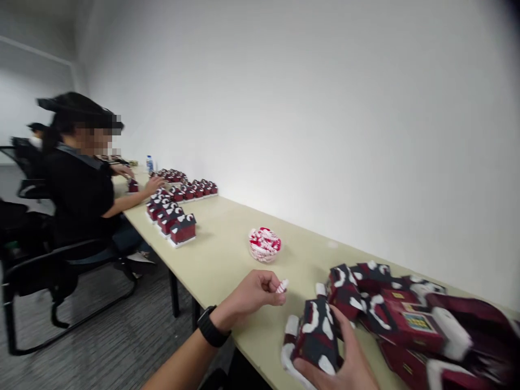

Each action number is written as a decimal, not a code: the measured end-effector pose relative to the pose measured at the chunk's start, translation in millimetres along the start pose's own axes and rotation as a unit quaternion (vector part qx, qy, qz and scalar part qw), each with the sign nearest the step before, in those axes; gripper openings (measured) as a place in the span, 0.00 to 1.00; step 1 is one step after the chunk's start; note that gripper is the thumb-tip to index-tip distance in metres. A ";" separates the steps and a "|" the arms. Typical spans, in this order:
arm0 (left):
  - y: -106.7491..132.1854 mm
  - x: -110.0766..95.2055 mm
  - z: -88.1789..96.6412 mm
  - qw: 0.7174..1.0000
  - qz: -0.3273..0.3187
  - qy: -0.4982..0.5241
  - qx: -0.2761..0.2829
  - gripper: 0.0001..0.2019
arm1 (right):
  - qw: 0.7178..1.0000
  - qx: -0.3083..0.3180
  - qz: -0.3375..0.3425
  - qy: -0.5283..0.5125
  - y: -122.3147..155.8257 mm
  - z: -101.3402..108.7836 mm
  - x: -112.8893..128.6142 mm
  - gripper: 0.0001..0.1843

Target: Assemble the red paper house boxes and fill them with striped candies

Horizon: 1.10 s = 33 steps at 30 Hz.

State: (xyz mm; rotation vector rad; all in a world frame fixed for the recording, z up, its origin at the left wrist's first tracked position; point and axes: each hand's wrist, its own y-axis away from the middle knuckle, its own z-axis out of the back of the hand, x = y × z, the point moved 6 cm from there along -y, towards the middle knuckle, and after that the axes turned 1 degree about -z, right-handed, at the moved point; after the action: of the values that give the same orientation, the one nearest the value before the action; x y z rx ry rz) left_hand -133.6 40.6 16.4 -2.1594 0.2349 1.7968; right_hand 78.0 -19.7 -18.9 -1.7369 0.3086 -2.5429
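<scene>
My left hand (254, 297), with a black watch on its wrist, is closed in a pinch on a small red-and-white wrapped candy (281, 286) just above the table. My right hand (345, 364) grips a red, black and white house-shaped paper box (316, 336) near the table's front edge. A small bowl (264, 245) of the same wrapped candies stands a little beyond my left hand.
A long beige table (227, 254) runs along a white wall. Several house boxes (406, 314) lie piled at the right. Rows of finished house boxes (173, 214) stand at the far left, where a seated person in black (81, 189) works. A small bottle (149, 163) stands beyond.
</scene>
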 end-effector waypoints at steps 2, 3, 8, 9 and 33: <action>0.9 9.1 -0.3 1.000 -0.012 0.002 -0.005 0.26 | 0.995 -0.046 -0.004 -0.087 13.9 -5.8 7.8 0.55; 1.7 12.1 -1.3 1.000 -0.014 0.002 -0.004 0.25 | 0.989 -0.067 0.003 -0.135 19.3 -8.9 11.7 0.54; 15.2 -3.4 -16.6 0.998 -0.035 -0.057 -0.010 0.19 | 0.965 -0.130 0.086 -0.212 33.6 -13.4 29.4 0.46; 19.5 -11.9 -20.9 0.995 -0.052 -0.083 -0.020 0.18 | 0.965 -0.139 0.093 -0.202 35.0 -11.5 31.3 0.46; 29.1 -12.3 -62.2 1.000 0.005 -0.012 -0.004 0.17 | 0.958 -0.148 0.089 -0.228 41.5 -8.5 45.0 0.41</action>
State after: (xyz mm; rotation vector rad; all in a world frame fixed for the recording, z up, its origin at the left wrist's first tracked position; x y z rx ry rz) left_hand -88.0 -9.1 34.2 -2.1439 0.2330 1.8320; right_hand 50.4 -65.9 11.5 -2.2109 0.8048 -1.9737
